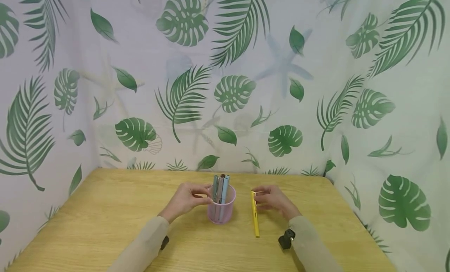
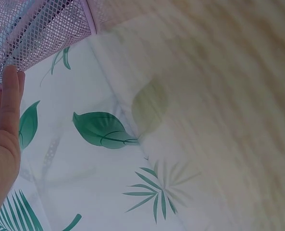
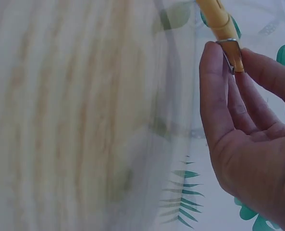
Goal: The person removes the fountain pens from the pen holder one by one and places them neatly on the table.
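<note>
Our right hand [image 1: 273, 199] has its grip closed on the far end of a yellow pen [image 1: 254, 215]: in the right wrist view the fingertips [image 3: 214, 62] pinch the pen's metal clip [image 3: 232, 54]. The pen lies on the table [image 1: 105, 217], its length running from the grip at 12 o'clock back toward 6 o'clock, near our right sleeve [image 1: 313, 244].

Our left hand [image 1: 186, 200] is clamped around a pink mesh cup [image 1: 221, 209], fingers curled about its rim from the 9 o'clock side; the left wrist view shows a fingertip [image 2: 10, 91] against the mesh [image 2: 41, 33]. Several pens [image 1: 220, 188] stand upright in the cup, their tops rising above the rim.

The cup sits at 9 o'clock from the yellow pen, near it but apart. A small black device [image 1: 286, 239] is strapped at the right wrist. A leaf-printed curtain [image 1: 225, 80] closes in the table at 12, 9 and 3 o'clock.
</note>
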Demonstrator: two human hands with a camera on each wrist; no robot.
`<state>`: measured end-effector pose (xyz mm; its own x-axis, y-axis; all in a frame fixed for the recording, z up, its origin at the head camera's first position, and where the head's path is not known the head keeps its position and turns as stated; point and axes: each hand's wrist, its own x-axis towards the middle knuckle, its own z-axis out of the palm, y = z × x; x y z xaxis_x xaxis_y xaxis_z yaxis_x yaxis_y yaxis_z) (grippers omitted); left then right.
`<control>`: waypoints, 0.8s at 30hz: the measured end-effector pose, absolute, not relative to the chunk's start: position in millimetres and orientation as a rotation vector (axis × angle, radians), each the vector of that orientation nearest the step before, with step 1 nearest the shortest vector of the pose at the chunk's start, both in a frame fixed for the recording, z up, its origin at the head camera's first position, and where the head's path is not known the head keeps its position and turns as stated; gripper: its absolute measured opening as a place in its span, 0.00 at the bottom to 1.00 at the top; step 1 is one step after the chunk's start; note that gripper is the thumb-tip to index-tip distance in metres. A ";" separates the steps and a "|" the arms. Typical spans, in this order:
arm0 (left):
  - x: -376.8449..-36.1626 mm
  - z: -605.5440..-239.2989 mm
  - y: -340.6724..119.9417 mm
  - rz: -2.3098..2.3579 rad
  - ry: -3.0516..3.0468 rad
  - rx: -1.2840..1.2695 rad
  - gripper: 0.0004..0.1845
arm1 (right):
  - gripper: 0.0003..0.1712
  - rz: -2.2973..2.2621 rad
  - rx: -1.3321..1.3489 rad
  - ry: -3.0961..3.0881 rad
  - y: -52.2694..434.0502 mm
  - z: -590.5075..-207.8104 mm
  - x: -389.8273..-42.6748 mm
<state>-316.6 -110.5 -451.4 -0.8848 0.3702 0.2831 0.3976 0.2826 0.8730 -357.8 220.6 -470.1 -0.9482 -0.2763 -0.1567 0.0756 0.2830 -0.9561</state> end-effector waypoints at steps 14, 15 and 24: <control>-295.5 -428.8 -108.3 -1.686 -2.538 -0.727 0.06 | 0.24 -1.610 -0.123 2.268 216.3 -480.0 -367.0; -296.1 -429.4 -108.4 -1.683 -2.536 -0.728 0.06 | 0.24 -1.596 -0.123 2.275 216.0 -480.3 -367.2; -317.1 -451.1 -112.4 -1.668 -2.517 -0.761 0.06 | 0.24 -1.552 -0.131 2.301 211.8 -476.6 -366.8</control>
<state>-317.1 -112.4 -451.1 -0.8803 0.3800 0.2839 0.4095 0.3069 0.8591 -366.8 211.8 -476.6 -0.9307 -0.2734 -0.2430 0.1228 0.3921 -0.9117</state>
